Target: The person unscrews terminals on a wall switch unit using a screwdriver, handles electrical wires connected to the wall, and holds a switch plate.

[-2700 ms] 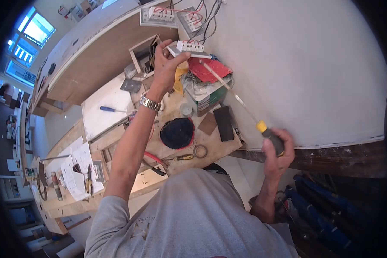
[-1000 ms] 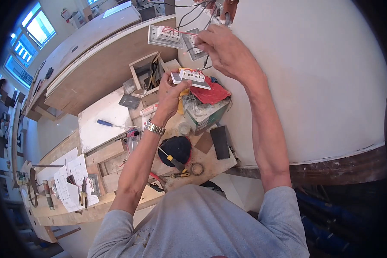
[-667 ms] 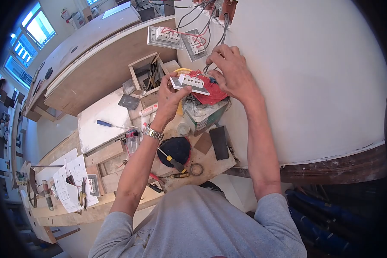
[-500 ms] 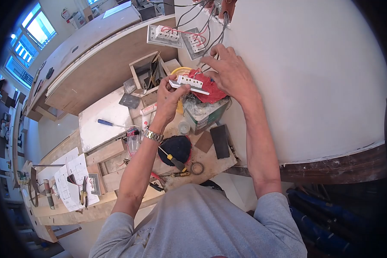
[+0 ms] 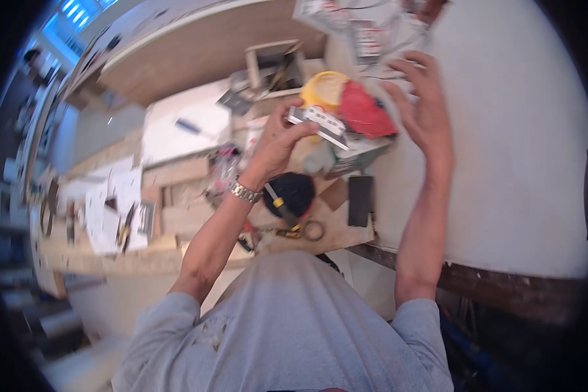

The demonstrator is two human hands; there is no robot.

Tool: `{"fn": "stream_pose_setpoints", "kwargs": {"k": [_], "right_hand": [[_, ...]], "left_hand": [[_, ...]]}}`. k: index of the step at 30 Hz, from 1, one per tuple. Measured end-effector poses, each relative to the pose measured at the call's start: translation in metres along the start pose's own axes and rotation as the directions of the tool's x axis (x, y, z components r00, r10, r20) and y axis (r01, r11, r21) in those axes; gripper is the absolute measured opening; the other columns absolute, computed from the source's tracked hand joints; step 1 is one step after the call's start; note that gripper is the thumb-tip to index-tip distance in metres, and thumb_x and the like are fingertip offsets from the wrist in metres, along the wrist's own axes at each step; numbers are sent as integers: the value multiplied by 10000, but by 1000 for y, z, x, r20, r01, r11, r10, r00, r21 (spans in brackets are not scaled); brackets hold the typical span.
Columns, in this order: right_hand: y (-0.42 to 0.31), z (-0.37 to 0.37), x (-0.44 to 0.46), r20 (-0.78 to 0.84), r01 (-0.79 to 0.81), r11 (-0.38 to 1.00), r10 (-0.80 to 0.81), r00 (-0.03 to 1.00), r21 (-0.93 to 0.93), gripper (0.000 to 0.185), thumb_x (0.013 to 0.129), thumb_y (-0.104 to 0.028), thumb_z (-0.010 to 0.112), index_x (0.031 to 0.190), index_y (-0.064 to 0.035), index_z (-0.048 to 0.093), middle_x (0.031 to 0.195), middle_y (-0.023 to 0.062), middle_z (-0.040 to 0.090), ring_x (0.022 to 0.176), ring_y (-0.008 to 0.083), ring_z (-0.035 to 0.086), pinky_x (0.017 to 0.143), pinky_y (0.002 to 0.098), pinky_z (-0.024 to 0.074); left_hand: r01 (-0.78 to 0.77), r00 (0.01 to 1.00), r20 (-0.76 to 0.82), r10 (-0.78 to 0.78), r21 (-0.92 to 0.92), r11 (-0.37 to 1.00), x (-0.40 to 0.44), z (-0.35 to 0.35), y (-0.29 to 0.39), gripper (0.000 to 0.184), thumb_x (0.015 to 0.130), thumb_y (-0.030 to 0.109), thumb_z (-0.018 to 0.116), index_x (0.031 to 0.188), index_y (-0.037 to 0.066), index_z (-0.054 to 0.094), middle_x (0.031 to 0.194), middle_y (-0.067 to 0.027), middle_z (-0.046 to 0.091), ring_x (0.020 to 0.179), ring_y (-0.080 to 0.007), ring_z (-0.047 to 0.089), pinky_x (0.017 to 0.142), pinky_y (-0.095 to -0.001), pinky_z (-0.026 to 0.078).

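Between the thumb and fingers of my left hand [image 5: 274,147] is a white wall switch plate [image 5: 325,123], its back with the terminal block facing up. My right hand [image 5: 421,108] is raised to the right of it, against the pale wall, fingers apart and curved, with nothing visible in them. Slightly beyond that hand hangs another switch plate [image 5: 366,42] with red wires on it, and a further switch plate [image 5: 323,12] shows at the top edge. Motion blur softens the wires near my right fingertips.
Below the plate sit a red bag [image 5: 366,114] and a yellow bowl-like container [image 5: 323,89]. The wooden bench bears a dark cap [image 5: 291,196], a screwdriver [image 5: 281,204], a tape roll [image 5: 313,230], a white board [image 5: 183,127] and paper drawings [image 5: 108,202]. A wooden panel [image 5: 222,49] stands behind.
The head view has shifted, so the scene sits further right and lower. My right hand has moved away from the held switch plate and its fingers have spread. My left hand keeps its hold.
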State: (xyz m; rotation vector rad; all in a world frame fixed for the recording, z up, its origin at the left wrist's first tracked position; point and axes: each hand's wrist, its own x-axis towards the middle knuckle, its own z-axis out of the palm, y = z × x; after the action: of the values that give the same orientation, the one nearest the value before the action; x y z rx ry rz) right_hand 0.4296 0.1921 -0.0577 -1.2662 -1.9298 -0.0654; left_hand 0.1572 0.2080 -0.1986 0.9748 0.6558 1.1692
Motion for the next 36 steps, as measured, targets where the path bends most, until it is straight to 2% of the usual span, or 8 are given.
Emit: {"fn": "stream_pose_setpoints", "kwargs": {"k": [4, 8, 14, 16, 20, 26, 31, 36], "right_hand": [[-14, 17, -24, -149, -70, 997, 73, 986, 27, 356, 982, -141, 756, 1335, -140, 713, 1517, 105, 517, 1234, 278, 626, 950, 436, 557], [-15, 25, -52, -162, -70, 997, 65, 985, -23, 355, 975, -75, 738, 1329, -79, 714, 1471, 141, 544, 1260, 294, 607, 1042, 437, 531], [-32, 73, -101, -81, -231, 906, 276, 958, 355, 269, 1005, -42, 701, 1272, -39, 729, 1322, 118, 639, 1104, 219, 664, 909, 344, 560], [-42, 96, -124, -3, -213, 871, 239, 971, 444, 232, 1015, -33, 684, 1241, -34, 734, 1172, 93, 684, 999, 180, 683, 851, 299, 546], [-93, 144, -153, 445, -475, 635, 223, 867, 609, 215, 1011, -34, 687, 1222, -11, 722, 1055, 84, 690, 888, 155, 671, 812, 279, 537], [-147, 173, -156, 646, -523, 610, 24, 763, 595, 225, 1010, -41, 690, 1230, -1, 718, 1010, 117, 691, 902, 185, 685, 803, 293, 546], [-187, 111, -97, 248, -199, 521, -26, 968, 830, 261, 990, 9, 637, 1242, 49, 696, 1180, 185, 709, 1006, 258, 684, 910, 354, 549], [-236, 48, -63, 32, -44, -69, -168, 985, 997, 297, 997, -69, 617, 1258, 58, 680, 1197, 222, 709, 1053, 289, 689, 942, 380, 549]], "left_hand": [[93, 987, -120, -107, -120, 988, -85, -42, 7, 748, 861, 37, 813, 1508, -9, 440, 1265, -111, 641, 1105, -192, 653, 1013, -333, 523], [104, 974, -180, -135, -171, 980, -156, -99, -3, 781, 859, -18, 767, 1559, 30, 424, 1360, -152, 630, 1257, -252, 633, 1115, -397, 502], [36, 951, -296, -91, -187, 982, -217, -138, 2, 790, 887, -42, 739, 1592, 19, 389, 1512, -185, 571, 1375, -279, 592, 1184, -424, 479], [21, 947, -310, -85, -204, 979, -226, -151, -6, 834, 895, -20, 761, 1619, 22, 349, 1536, -183, 551, 1388, -285, 583, 1197, -424, 473], [-40, 958, -281, -50, -305, 951, -226, -146, -4, 889, 892, -14, 781, 1641, 34, 304, 1593, -199, 490, 1437, -306, 542, 1225, -436, 453], [-79, 950, -312, -15, -288, 954, -234, -155, -4, 885, 879, -39, 779, 1632, 40, 320, 1607, -212, 480, 1446, -310, 534, 1225, -435, 445], [-103, 902, -431, 10, -194, 976, -259, -185, -4, 875, 874, -67, 760, 1626, 56, 330, 1599, -212, 497, 1442, -299, 539, 1225, -427, 435], [-148, 822, -568, 37, -151, 977, -292, -218, -2, 884, 861, -84, 748, 1626, 56, 330, 1615, -199, 485, 1437, -294, 542, 1229, -431, 431]]}}
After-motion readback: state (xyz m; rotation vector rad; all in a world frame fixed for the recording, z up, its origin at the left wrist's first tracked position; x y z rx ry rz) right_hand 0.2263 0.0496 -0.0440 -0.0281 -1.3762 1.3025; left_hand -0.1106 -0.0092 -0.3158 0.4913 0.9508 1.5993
